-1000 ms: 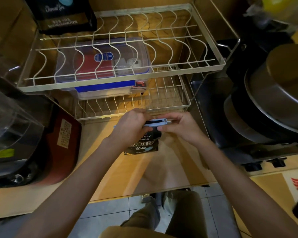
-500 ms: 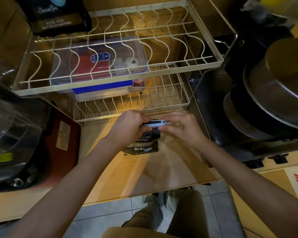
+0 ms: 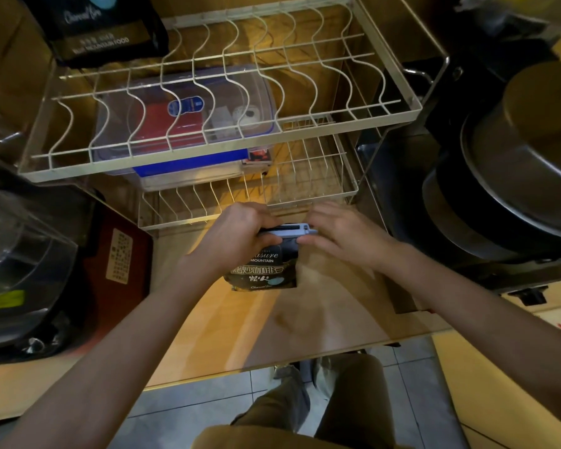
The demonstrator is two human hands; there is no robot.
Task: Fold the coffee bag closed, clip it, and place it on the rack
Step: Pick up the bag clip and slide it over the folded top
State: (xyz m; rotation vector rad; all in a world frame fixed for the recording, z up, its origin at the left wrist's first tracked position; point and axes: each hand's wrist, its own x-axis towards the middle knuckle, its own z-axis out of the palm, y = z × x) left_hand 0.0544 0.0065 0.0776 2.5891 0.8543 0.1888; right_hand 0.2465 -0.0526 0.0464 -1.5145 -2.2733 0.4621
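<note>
A small black coffee bag (image 3: 263,270) with white lettering stands on the wooden counter (image 3: 272,325), just in front of the cream wire rack (image 3: 227,157). A pale blue-grey clip (image 3: 289,231) lies across the bag's folded top. My left hand (image 3: 237,234) grips the clip's left end and the bag's top. My right hand (image 3: 344,234) pinches the clip's right end with its fingertips. The bag's upper edge is hidden under the clip and my fingers.
A second black coffee bag (image 3: 104,27) stands at the upper tier's back left. A clear blue-lidded box (image 3: 188,124) sits on the lower tier. Stacked metal pots (image 3: 512,176) crowd the right, a clear container (image 3: 17,270) and a red appliance (image 3: 117,264) the left.
Both hands stay on the clip and the bag's top. The right hand's fingers have spread flatter along the clip's right end. The bag has not moved on the counter.
</note>
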